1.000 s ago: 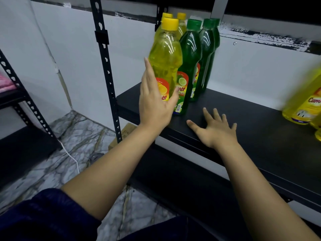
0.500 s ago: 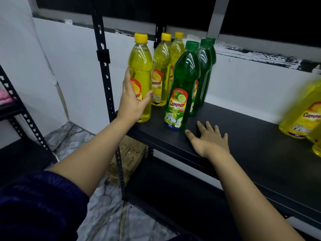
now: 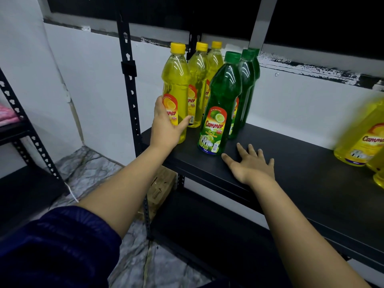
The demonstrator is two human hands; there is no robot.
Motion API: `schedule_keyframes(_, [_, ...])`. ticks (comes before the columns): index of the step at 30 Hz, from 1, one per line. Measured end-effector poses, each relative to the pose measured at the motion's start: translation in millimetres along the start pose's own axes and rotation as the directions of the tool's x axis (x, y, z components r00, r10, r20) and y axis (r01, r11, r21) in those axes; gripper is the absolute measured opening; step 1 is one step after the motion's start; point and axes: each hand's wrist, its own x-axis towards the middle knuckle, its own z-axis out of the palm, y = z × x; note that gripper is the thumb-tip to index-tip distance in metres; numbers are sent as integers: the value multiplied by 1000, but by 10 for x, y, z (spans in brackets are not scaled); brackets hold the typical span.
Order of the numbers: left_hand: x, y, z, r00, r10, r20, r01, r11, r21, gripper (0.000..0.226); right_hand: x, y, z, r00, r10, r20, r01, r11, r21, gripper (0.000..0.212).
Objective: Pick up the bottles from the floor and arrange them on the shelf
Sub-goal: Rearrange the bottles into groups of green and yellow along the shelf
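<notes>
On the black shelf point(image 3: 291, 163) stand two rows of bottles at its left end: three yellow bottles and three green ones. My left hand point(image 3: 166, 127) is wrapped around the lower part of the front yellow bottle point(image 3: 175, 80), which stands upright near the shelf's left edge. Right beside it is the front green bottle point(image 3: 220, 104) with a lime label. My right hand point(image 3: 249, 165) lies flat on the shelf with fingers spread, just right of the green bottle's base, holding nothing.
More yellow bottles point(image 3: 361, 140) stand blurred at the shelf's right edge. A black slotted upright point(image 3: 129, 84) rises left of the bottles. A cardboard box point(image 3: 162, 188) sits on the marble floor point(image 3: 89, 169) under the shelf. Another black rack point(image 3: 18, 129) stands at left.
My left hand has set the front yellow bottle down at the shelf's left end and slid lower on it. The view has dropped a little. My right hand stays flat on the shelf.
</notes>
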Motion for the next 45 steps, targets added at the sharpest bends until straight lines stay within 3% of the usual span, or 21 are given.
schedule_keyframes(6, [-42,8,-60,998,-47,29,46,998,40,106,-21,19,2,999,-15,-38,17,999,43,88])
schedule_keyframes(11, [-579,131,-310,985,-151,86,107,915,390,106,-117,113,-16,981,-92,-171,109,990,93,88])
schedule_keyframes(14, [-1077,375,-478,962,-177,207,41,846,532,107,-195,258,-54,979,-111,-171,124,990,64,92])
schedule_keyframes(18, [-1429,728,-426,923,-102,371,-143,805,576,104,-321,513,-130,979,-99,-178,106,994,31,94])
schedule_keyframes(26, [-1521,1285,252,832,33,553,-338,821,460,89,-571,1167,-362,942,26,-335,16,992,122,87])
schedule_keyframes(32, [-1453,1684,765,730,134,670,-421,861,287,88,-719,1727,-599,822,146,-550,-52,982,183,83])
schedule_keyframes(37, [-1279,2092,1312,628,148,764,-454,867,206,92,-769,2147,-830,741,263,-618,-149,962,231,87])
schedule_keyframes(41, [-1221,2394,1794,621,251,742,-459,884,85,91,-797,2402,-976,644,318,-696,-174,947,272,84])
schedule_keyframes(45, [-1194,2624,2323,659,341,671,-338,931,-142,91,-708,2612,-1062,520,353,-778,-159,935,318,91])
